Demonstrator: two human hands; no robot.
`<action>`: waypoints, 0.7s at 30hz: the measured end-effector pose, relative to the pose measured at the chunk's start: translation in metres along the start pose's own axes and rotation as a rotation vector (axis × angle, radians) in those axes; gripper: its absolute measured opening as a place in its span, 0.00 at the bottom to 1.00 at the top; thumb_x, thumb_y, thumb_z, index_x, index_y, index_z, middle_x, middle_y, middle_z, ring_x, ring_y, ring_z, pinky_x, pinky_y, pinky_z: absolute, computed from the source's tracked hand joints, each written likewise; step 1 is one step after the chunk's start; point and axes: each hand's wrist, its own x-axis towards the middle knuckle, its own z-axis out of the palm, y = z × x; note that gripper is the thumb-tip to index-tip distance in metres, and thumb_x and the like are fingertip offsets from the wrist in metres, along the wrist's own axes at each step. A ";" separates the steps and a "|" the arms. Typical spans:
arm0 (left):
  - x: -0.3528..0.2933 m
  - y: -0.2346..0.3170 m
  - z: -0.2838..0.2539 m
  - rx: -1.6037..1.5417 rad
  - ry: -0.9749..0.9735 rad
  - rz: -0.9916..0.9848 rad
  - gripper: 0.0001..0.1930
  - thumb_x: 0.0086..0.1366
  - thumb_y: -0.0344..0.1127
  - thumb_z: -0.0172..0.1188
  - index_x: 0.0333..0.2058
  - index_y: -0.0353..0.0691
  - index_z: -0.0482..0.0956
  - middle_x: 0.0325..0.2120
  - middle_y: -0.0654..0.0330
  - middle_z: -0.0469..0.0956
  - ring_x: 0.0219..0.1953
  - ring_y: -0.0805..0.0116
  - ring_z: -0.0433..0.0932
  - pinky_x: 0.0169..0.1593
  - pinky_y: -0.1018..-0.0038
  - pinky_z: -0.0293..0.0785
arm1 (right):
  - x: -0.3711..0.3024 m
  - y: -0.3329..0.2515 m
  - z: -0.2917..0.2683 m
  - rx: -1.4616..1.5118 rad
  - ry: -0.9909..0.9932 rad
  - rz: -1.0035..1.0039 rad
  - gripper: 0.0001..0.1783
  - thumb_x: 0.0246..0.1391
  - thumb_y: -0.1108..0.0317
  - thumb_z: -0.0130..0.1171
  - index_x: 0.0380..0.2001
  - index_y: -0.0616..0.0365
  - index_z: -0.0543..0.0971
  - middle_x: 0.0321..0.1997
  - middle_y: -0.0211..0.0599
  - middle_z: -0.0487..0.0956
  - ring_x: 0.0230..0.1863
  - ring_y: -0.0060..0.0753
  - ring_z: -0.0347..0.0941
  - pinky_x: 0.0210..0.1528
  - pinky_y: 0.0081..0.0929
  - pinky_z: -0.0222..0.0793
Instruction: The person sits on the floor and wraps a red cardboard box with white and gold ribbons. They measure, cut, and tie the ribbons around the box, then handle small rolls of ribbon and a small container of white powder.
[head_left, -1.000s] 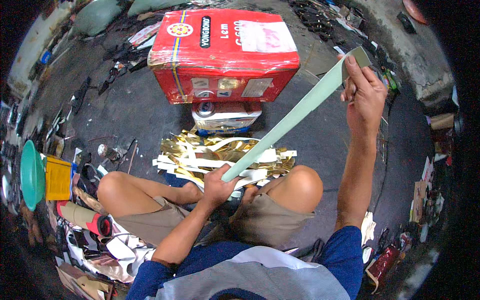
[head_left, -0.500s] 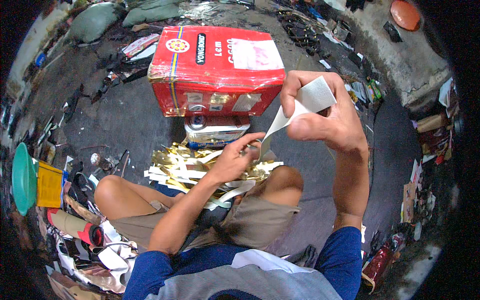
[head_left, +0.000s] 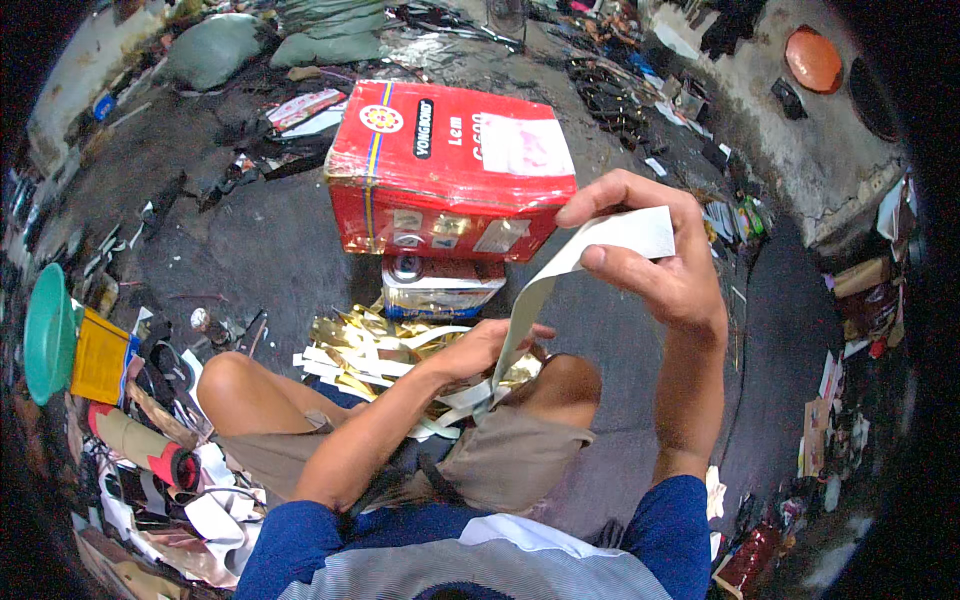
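Observation:
My right hand (head_left: pixel 655 265), raised in front of the red box, pinches a wide whitish strip (head_left: pixel 530 305) between thumb and fingers. The strip's broad end lies in the palm, and its length curves down toward my lap. Lower and to the left, my left hand (head_left: pixel 475 352) reaches behind the strip with fingers stretched to the right. It looks open, though the strip partly hides the fingers, and I cannot tell whether they touch it. Beneath that hand, a heap of gold and white strips (head_left: pixel 375 345) lies between my knees.
Ahead stands a large red box (head_left: pixel 450 205), with a metal can (head_left: pixel 440 290) lying close in front. At left are a green basin (head_left: pixel 50 335) and a yellow container (head_left: pixel 100 350). Scraps (head_left: pixel 215 520) litter the left floor; an orange round lid (head_left: pixel 813 58) lies far right.
My right hand has come slightly down, and its strip now hangs longer and less folded. My left hand has moved lower, from the strip's edge to behind it. The view has shifted a little.

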 end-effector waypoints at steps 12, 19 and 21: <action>-0.057 -0.031 -0.028 -0.146 0.652 -0.042 0.10 0.65 0.26 0.65 0.45 0.33 0.82 0.33 0.62 0.82 0.29 0.77 0.78 0.30 0.81 0.74 | -0.043 0.009 -0.077 -0.133 0.724 -0.087 0.15 0.60 0.67 0.61 0.50 0.56 0.80 0.31 0.20 0.75 0.26 0.11 0.69 0.24 0.13 0.64; -0.122 -0.226 -0.068 1.127 0.308 -0.851 0.15 0.54 0.35 0.65 0.38 0.30 0.83 0.37 0.38 0.84 0.44 0.41 0.84 0.52 0.54 0.79 | -0.017 -0.052 -0.158 -0.287 0.736 -0.296 0.20 0.61 0.63 0.61 0.54 0.58 0.79 0.31 0.24 0.77 0.24 0.12 0.68 0.22 0.13 0.60; -0.139 -0.265 -0.082 1.206 0.075 -0.854 0.15 0.53 0.35 0.66 0.37 0.30 0.85 0.39 0.38 0.84 0.45 0.43 0.84 0.51 0.55 0.81 | -0.006 -0.075 -0.160 -0.438 0.713 -0.324 0.22 0.62 0.62 0.61 0.56 0.60 0.75 0.38 0.36 0.73 0.29 0.20 0.67 0.26 0.16 0.64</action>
